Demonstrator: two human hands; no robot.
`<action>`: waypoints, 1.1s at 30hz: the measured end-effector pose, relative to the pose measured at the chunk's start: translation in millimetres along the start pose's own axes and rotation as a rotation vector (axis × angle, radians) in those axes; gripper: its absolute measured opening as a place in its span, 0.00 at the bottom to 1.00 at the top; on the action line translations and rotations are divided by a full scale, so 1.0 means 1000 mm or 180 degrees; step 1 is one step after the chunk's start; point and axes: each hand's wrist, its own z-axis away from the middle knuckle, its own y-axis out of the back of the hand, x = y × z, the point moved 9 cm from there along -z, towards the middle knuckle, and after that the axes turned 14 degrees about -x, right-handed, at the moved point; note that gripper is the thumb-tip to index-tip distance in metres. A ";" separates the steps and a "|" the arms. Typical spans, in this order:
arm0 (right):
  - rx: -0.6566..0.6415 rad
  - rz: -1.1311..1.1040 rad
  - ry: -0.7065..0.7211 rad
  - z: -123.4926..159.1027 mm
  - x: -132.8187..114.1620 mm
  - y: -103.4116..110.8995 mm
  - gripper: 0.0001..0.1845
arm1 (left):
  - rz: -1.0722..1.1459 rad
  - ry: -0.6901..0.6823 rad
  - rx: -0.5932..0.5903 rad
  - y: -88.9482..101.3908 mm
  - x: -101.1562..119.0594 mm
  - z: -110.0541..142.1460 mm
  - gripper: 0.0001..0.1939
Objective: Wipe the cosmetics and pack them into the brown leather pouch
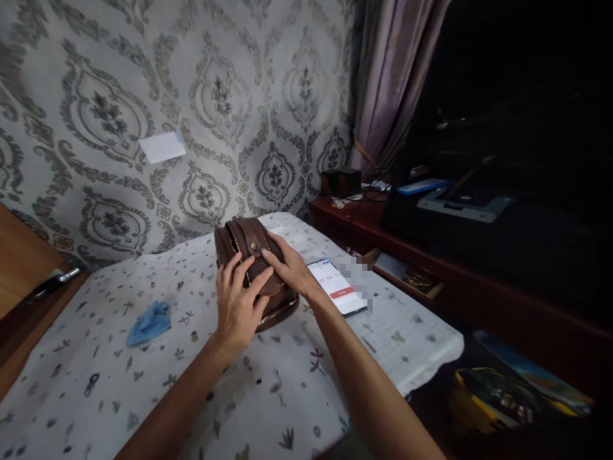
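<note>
A brown leather-look bag (239, 233) with gold zips and a round gold stud on its flap rests on a patterned white sheet (158, 396). Spread fingers of my left hand (237, 300) lie across the bag's near face, touching it beside the flap. My right hand (290, 265) grips the bag's right side, thumb on the flap and the other fingers largely hidden. Just right of that wrist lies a phone (335, 284) with its screen lit. To the left, a crumpled blue cloth (151, 322) lies on the sheet, apart from both hands.
A dark red desk (330, 214) with small black speakers (341, 183) and a large dark screen (517, 108) stands at the right. Its drawer (407, 275) is pulled out. A yellow-edged container (472, 402) sits low at the right. Patterned wallpaper (220, 96) covers the wall behind.
</note>
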 end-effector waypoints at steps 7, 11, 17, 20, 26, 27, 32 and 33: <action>0.0000 -0.0160 -0.0062 0.000 0.005 0.000 0.36 | 0.0031 0.0056 -0.0181 -0.002 0.001 -0.002 0.19; 0.0015 -0.0263 -0.0093 -0.001 0.004 0.000 0.39 | 0.0160 0.0286 -0.0158 -0.002 -0.002 -0.004 0.18; 0.0117 -0.0272 -0.0106 -0.001 0.004 0.000 0.40 | 0.0133 0.0497 -0.0062 0.000 0.000 -0.010 0.15; 0.0124 -0.0290 -0.0077 -0.002 0.004 0.000 0.38 | 0.0058 0.0470 -0.0099 -0.001 0.001 -0.011 0.16; 0.0097 -0.0246 -0.0038 -0.001 0.003 0.002 0.34 | 0.0097 0.0131 0.0030 -0.001 0.003 -0.007 0.15; 0.0088 -0.0183 -0.0035 0.000 0.002 0.001 0.34 | 0.0091 0.0060 0.0036 -0.001 0.004 -0.006 0.15; 0.0201 0.0179 -0.0132 0.005 -0.008 -0.001 0.32 | -0.0006 -0.0270 -0.0148 0.001 0.006 -0.001 0.17; 0.0258 0.0230 -0.0160 0.006 -0.010 -0.001 0.32 | 0.0011 -0.0326 -0.0201 0.001 0.007 0.000 0.18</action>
